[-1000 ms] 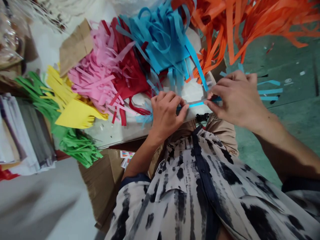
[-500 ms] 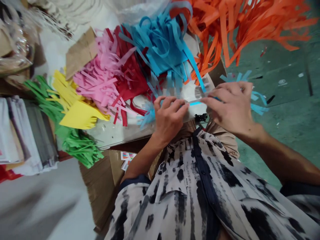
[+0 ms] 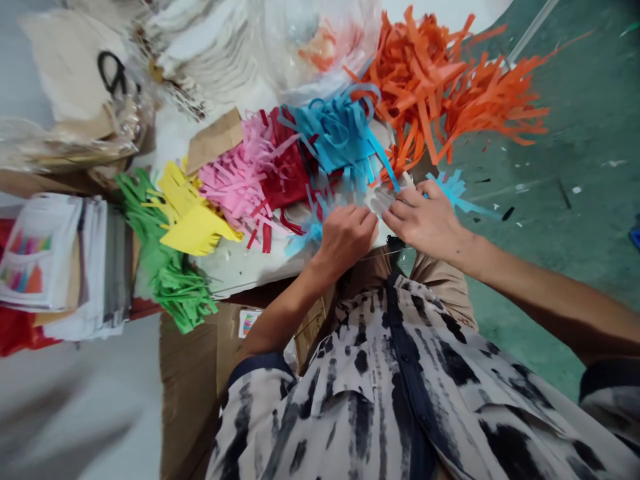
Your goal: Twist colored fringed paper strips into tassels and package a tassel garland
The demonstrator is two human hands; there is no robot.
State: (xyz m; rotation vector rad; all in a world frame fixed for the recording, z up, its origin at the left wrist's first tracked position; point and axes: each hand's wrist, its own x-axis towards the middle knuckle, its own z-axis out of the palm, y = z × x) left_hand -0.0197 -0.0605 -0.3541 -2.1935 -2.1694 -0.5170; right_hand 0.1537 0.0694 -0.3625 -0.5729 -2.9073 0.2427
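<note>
Above the table's front edge, my left hand (image 3: 350, 232) and my right hand (image 3: 424, 215) are close together, fingers pinched. A light blue fringed strip (image 3: 454, 189) passes through both hands. Its loose ends stick out past my right hand and to the left of my left hand; the part between them is mostly covered by my fingers. Just beyond the hands lies a heap of brighter blue fringed strips (image 3: 337, 137), one strand hanging towards my right hand. Dark red fringed strips (image 3: 286, 170) lie beside that heap, left of it.
Orange strips (image 3: 425, 80) spread at the far right, by a clear plastic bag (image 3: 280, 47). Pink (image 3: 233, 170), yellow (image 3: 197, 227) and green (image 3: 173, 277) fringes line the left, near printed packets (image 3: 40, 260). A cardboard box (image 3: 193, 380) stands below the table (image 3: 245, 270).
My hands have drawn closer together, and the bright blue stretch between them is covered now. The view has shifted, showing more of the table's far side.
</note>
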